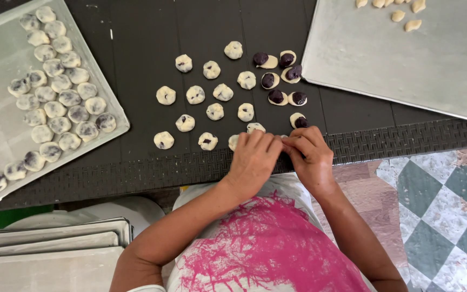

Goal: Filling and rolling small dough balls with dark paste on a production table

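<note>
Left hand + right hand pinch-closed together on dough piece, sealing filling; dough balls at 12 o'clock on worktop.

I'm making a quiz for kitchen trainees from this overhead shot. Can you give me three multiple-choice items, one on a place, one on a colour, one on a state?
1. Where does the tray of closed dough balls lie?
A. on the person's left
B. on the person's right
C. on the floor

2. What colour are the filling balls on the open dough rounds?
A. bright green
B. dark purple
C. orange

3. How do the left hand and the right hand stand?
A. far apart
B. resting in the lap
C. fingertips together at the near edge of the dark mat

Answers: 1 A, the filled tray sits at the picture's left. 2 B, the lumps look dark purple. 3 C, both hands meet, pinching something mostly hidden.
</note>
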